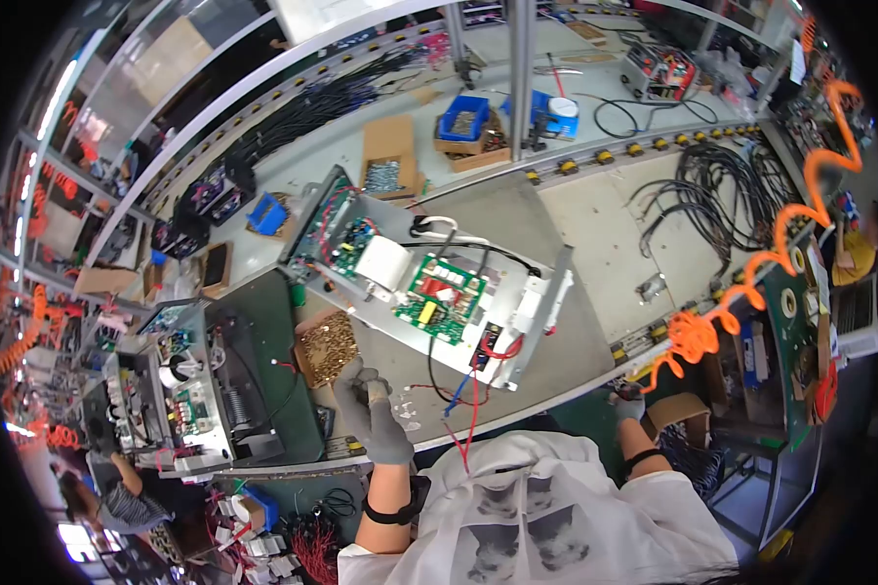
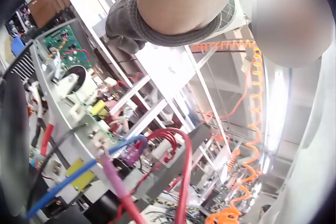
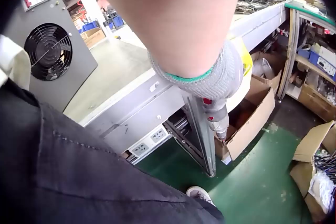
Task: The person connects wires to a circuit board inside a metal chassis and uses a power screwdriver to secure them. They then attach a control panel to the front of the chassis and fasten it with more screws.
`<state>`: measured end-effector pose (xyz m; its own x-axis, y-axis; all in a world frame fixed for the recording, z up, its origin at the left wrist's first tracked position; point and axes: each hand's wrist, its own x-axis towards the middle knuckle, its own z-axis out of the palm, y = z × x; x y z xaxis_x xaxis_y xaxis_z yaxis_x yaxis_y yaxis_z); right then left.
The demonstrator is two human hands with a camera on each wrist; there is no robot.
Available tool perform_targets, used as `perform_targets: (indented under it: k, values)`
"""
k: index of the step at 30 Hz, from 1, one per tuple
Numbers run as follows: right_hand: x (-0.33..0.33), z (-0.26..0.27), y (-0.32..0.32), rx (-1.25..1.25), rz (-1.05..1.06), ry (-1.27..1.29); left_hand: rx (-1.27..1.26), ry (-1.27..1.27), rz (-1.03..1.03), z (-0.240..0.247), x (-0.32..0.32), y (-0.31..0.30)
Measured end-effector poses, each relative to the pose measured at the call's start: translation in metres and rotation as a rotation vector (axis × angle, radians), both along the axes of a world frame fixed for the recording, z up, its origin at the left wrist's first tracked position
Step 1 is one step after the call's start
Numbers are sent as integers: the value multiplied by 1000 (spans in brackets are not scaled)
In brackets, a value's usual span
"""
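My left hand (image 1: 380,419), in a grey knit glove, is at the near edge of the bench. Its fingertips point toward a cardboard box of small brass-coloured fasteners (image 1: 328,353), and no held thing shows. Beyond it lies an open metal chassis (image 1: 390,312) with a green circuit board (image 1: 444,297); red and blue wires (image 1: 475,390) hang from its near end. Down at my right side, my gloved right hand (image 3: 228,74) grips a grey power screwdriver (image 3: 216,116) with red marks, its metal nose pointing down. The glove hides most of its body.
A second open chassis (image 1: 190,400) stands to the left. Blue bins (image 1: 463,117) and cardboard boxes line the back. Black cables (image 1: 732,200) lie coiled at the right, where an orange spiral hose (image 1: 693,336) hangs. An open cardboard box (image 3: 252,124) is below the bench edge.
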<state>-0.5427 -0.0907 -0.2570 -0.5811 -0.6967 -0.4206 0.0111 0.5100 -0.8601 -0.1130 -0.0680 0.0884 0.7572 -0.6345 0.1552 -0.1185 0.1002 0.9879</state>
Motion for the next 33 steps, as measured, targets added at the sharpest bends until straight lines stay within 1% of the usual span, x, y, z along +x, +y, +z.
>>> perform_targets:
  k: [1,2,3,5,7,8,9,10,11,12,13,14,15,16,17,18,19,20,22,23,24,25,26,27,28,29,31,32,33]
  values:
    - [-1,3,4,131,46,167,-5,-10,16,-7,7,3]
    - [19,55,0,377,165,362,15,46,12,-16,12,8]
    - [28,81,-5,365,175,359,32,103,5,-23,17,13]
    - [44,124,-17,877,715,80,19,107,-7,-32,22,17]
    - [87,230,-35,507,967,-294,84,204,-49,-43,26,15]
    - [109,280,-48,286,1088,-267,83,227,-98,-45,28,13]
    - [131,328,-62,61,1195,-238,76,233,-98,-50,31,9]
    - [155,378,-73,-144,1251,9,80,181,-146,-56,33,2]
    - [180,417,-83,-354,1289,265,78,129,-193,-60,34,-7]
    - [205,440,-92,-481,1307,433,111,65,-261,-55,34,-16]
    - [228,455,-99,-607,1322,602,128,-70,-301,-47,31,-29]
    - [249,457,-108,-613,1334,619,149,-204,-338,-36,27,-43]
    - [270,448,-119,-606,1414,835,95,-405,-361,-27,25,-57]
    - [287,437,-129,-596,1485,1054,-70,-521,-383,-29,24,-73]
    - [301,422,-137,-606,1496,1064,-33,-662,-413,-33,21,-86]
    - [314,405,-146,-370,1633,1303,57,-667,-449,-26,15,-91]
    - [326,396,-152,-110,1742,1538,207,-706,-488,-17,13,-94]
    - [333,392,-154,-126,1751,1548,204,-684,-440,-24,11,-98]
    - [341,385,-157,44,1921,1460,203,-663,-368,-33,14,-95]
    - [343,382,-159,32,1931,1467,229,-567,-334,-33,16,-90]
    - [341,379,-160,-63,1966,1288,252,-469,-304,-34,18,-85]
    - [338,376,-162,-147,1990,1107,253,-462,-297,-37,19,-80]
    - [336,368,-168,-176,2029,1031,298,-173,-320,-40,20,-76]
    - [335,363,-171,-168,2035,1036,337,118,-341,-43,18,-72]
    - [333,360,-174,-178,2101,926,330,212,-364,-56,20,-70]
    - [332,359,-174,-186,2161,812,331,222,-368,-65,22,-67]
    - [336,361,-165,-184,2187,837,306,433,-453,-84,19,-61]
    - [336,361,-161,-193,2212,856,238,546,-472,-90,18,-60]
    - [334,358,-161,-174,2215,857,241,560,-475,-95,14,-57]
